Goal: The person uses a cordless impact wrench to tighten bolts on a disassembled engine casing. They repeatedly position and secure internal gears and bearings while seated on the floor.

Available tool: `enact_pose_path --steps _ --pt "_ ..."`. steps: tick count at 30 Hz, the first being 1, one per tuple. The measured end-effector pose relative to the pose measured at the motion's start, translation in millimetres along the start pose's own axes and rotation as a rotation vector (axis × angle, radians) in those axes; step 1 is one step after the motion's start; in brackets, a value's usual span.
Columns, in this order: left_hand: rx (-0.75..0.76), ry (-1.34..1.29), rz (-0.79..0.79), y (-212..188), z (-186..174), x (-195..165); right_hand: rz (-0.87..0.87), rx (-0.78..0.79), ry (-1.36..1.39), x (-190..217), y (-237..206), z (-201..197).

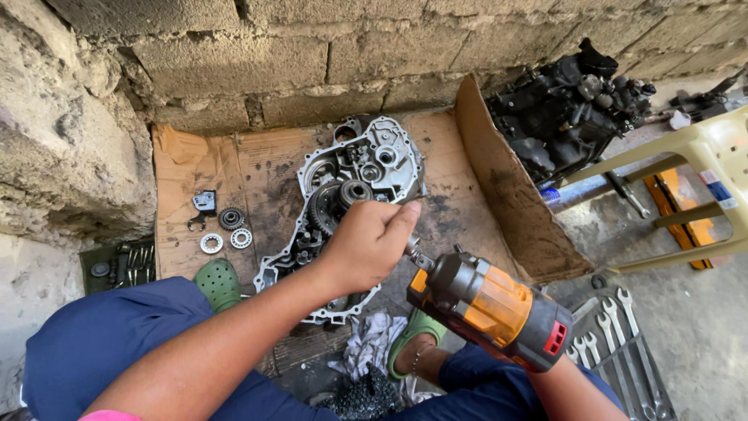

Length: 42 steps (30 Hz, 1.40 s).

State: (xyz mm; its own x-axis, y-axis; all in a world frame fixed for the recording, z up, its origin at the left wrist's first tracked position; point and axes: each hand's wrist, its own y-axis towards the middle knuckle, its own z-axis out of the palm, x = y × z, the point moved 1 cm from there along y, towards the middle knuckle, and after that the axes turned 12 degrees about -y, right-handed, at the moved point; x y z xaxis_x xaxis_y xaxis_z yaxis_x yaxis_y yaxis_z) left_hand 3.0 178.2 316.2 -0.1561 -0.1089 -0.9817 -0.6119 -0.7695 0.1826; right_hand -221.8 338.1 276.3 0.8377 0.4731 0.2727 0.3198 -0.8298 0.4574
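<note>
A silver engine case (374, 160) with gears inside lies open on a cardboard sheet (257, 168) on the ground. My left hand (370, 243) hovers over the case's right edge, fingers pinched on a small dark part that I cannot make out. An orange and black impact wrench (491, 304) is held by my right hand (547, 373), which is mostly hidden under the tool. The wrench's metal nose (414, 254) points up-left and sits just under my left hand.
A gear (231, 217), two bearing rings (226, 240) and a bracket (204, 203) lie on the cardboard's left. Spanners (615, 335) lie at lower right, with a dark engine (573, 109) and a beige plastic chair (701, 156) behind. A rag (374, 343) lies between my green clogs (218, 282). A block wall (312, 54) stands behind.
</note>
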Motion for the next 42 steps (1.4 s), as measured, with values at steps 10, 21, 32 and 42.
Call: enact_pose_path --steps 10,21,32,42 --pt "0.018 0.248 -0.035 -1 -3 -13 -0.067 -0.049 0.017 -8 -11 11" --pt "0.000 0.183 0.360 -13 3 -11 0.031 -0.025 0.135 9 11 -7" --pt "0.005 0.205 0.314 -11 10 -7 0.008 0.028 0.046 9 15 -8" --pt "0.118 0.112 -0.081 0 -1 41 0.445 0.284 0.545 -12 -1 36"
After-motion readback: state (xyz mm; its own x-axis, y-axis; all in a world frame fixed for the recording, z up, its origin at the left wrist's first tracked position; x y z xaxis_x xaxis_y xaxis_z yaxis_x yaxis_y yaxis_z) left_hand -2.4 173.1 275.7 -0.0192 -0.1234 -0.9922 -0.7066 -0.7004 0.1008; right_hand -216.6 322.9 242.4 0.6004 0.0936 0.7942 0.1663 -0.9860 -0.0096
